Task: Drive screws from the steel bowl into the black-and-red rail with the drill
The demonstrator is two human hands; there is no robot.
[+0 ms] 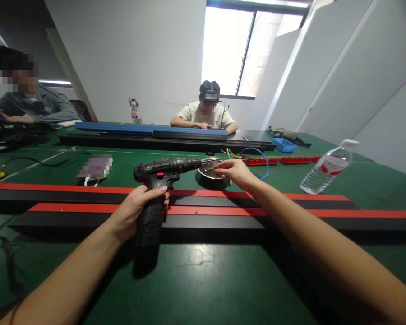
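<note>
Broadly, the green table [203, 280] filled the lower half of the frame in front of you. Two long red-topped bars crossed it from side to side, the front bar [203, 221] just nearer to you than the rear bar [81, 195]. A blue bar [122, 128] lay beyond them, left of the frame's centre. One person [50, 106] sat at the upper left of the frame, and another [219, 115] sat upper centre, behind that blue bar.

Your drill [155, 178] was left of centre, in the air over the two red-topped bars, its chuck aimed toward the right. Your left hand [135, 210] was wrapped firmly around its handle. A bottle [326, 169] leaned in the view at the right, past the rear bar. Near the centre, your right hand [235, 172] reached into the bowl [211, 180], fingertips drawn together; whether they pinched anything, I could not tell. That bowl sat beyond the rear bar. A blue tray [284, 145] was farther off, right of centre. Smallest were the metal bits [209, 172] inside the bowl, beside your fingertips.
</note>
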